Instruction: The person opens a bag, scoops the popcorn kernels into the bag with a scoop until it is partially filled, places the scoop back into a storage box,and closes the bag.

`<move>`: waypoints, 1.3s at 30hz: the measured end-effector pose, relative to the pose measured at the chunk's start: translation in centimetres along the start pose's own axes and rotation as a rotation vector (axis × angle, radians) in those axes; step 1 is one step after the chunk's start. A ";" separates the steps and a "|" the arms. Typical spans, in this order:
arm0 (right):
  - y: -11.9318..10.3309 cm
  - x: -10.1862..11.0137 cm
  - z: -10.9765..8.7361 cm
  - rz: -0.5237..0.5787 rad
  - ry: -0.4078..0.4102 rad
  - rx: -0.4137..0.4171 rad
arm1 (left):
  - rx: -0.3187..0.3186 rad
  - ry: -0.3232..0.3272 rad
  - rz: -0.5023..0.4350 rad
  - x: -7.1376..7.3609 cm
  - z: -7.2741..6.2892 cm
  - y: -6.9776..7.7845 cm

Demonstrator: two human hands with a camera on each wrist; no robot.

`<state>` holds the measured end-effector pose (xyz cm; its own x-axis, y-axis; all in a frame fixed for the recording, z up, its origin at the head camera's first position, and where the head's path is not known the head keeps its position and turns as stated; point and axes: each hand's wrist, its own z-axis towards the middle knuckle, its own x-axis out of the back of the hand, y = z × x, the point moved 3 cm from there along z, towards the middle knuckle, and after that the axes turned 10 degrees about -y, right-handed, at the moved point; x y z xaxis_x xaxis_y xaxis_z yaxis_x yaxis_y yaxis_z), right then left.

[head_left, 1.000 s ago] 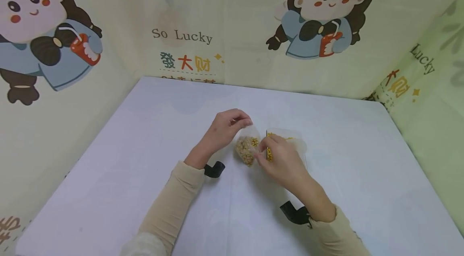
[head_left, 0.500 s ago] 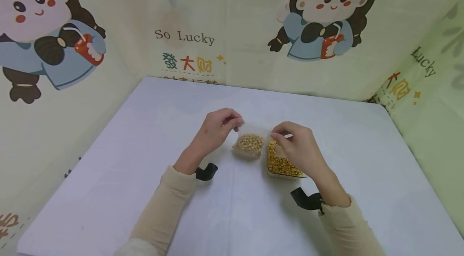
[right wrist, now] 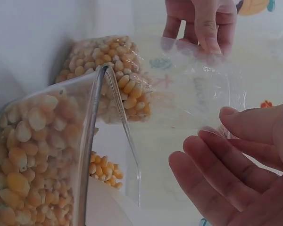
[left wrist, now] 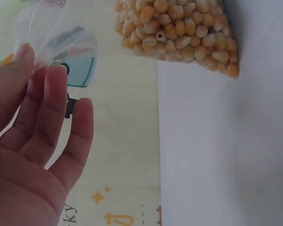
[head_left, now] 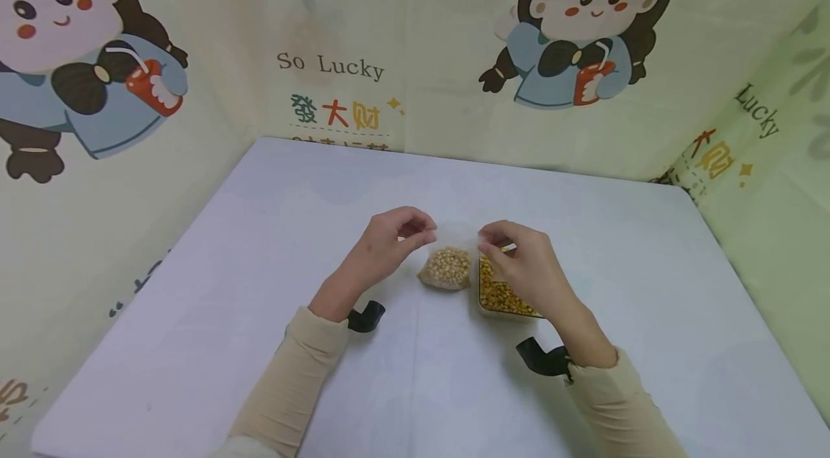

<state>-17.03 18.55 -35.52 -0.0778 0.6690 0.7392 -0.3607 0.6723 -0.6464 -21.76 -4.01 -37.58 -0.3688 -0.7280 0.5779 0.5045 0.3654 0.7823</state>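
Note:
A clear plastic bag [head_left: 449, 268] of dried corn kernels hangs between my two hands, kernels bunched at its bottom. My left hand [head_left: 395, 238] pinches the bag's upper left edge between thumb and fingertips. At the upper right edge, my right hand [head_left: 528, 263] pinches the film, its other fingers loosely bent. Close to the bag's right side stands a clear, dark-rimmed container [right wrist: 100, 89] holding more kernels; my right hand covers part of it in the head view. The right wrist view shows a smooth pale piece [right wrist: 106, 207] inside, its kind unclear.
The white table [head_left: 207, 343] reaches out on all sides of the bag and container. A printed cloth [head_left: 441, 33] hangs behind it and along the sides. Black curved pieces [head_left: 541, 357] sit at both wrists.
The right hand has gone from the bag's lower right side to its upper right edge. The tilted bag now hangs level, its top spread between the hands, and more of the container shows.

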 end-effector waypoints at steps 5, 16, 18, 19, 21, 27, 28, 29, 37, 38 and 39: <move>-0.2 0.0 0.1 -0.023 0.011 0.012 | -0.057 0.007 0.105 0.4 -0.1 0.2; -0.4 0.3 0.1 -0.050 0.059 0.045 | -0.190 0.065 0.314 0.8 -0.2 1.6; -0.3 0.3 0.2 -0.038 0.041 0.027 | -0.177 0.053 0.330 0.7 -0.2 1.7; -0.2 0.2 0.2 -0.030 0.027 0.016 | -0.166 0.044 0.335 0.6 -0.2 1.7; -0.1 0.1 0.2 -0.016 -0.004 0.000 | -0.147 0.021 0.343 0.5 -0.2 1.7; -0.3 -0.2 0.4 -0.023 -0.036 0.025 | -0.156 -0.054 0.300 -0.2 0.4 1.4; -0.3 -0.3 0.4 -0.027 -0.035 0.034 | -0.163 -0.063 0.296 -0.3 0.5 1.4; -0.4 -0.4 0.4 -0.033 -0.033 0.042 | -0.169 -0.068 0.298 -0.4 0.6 1.4; -0.7 -0.6 0.6 -0.019 0.004 0.079 | -0.190 -0.034 0.303 -0.5 0.8 1.7; -0.7 -0.6 0.7 -0.021 0.008 0.084 | -0.194 -0.032 0.305 -0.5 0.8 1.7; -0.7 -0.6 0.7 -0.025 0.012 0.088 | -0.198 -0.029 0.307 -0.6 0.9 1.7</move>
<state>-17.37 17.44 -35.37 -0.0563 0.6566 0.7521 -0.4429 0.6587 -0.6082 -21.37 -2.48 -36.38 -0.1972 -0.5843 0.7872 0.7355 0.4428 0.5129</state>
